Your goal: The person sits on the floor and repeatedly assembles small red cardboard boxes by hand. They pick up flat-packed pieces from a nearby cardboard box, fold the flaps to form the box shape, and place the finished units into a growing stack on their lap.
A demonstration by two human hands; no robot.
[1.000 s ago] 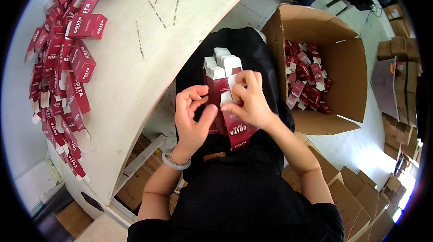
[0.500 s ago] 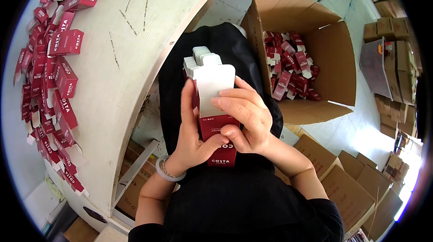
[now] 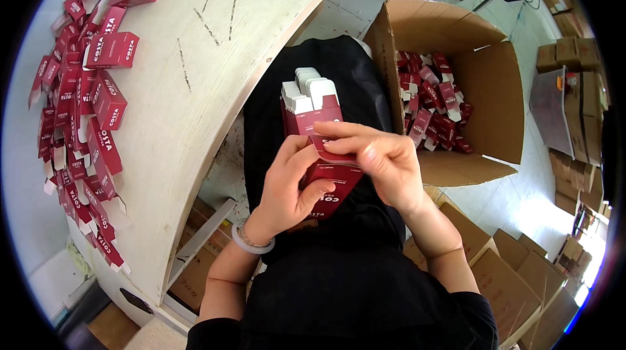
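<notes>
Between my hands is a small dark red carton (image 3: 334, 188), held over my black-clad lap. My left hand (image 3: 287, 183) is closed round its left side, the thumb lying across the front. With its fingers on the top flap (image 3: 331, 149), my right hand (image 3: 381, 161) presses the flap down over the carton's upper end. Just beyond, a stack of flat, unfolded red cartons (image 3: 313, 105) rests on my lap, white tabs pointing away from me. My right thumb is partly hidden behind the fingers.
On the left, a pale table (image 3: 195, 56) carries a long heap of folded red cartons (image 3: 107, 102) along its far side. To the right stands a large open cardboard box (image 3: 486, 102) with many red cartons inside. More cardboard boxes (image 3: 505, 288) lie at the lower right.
The white upper flap that stood up is now folded down, its red face showing. My right hand has moved over the carton's top. The view has shifted slightly left.
</notes>
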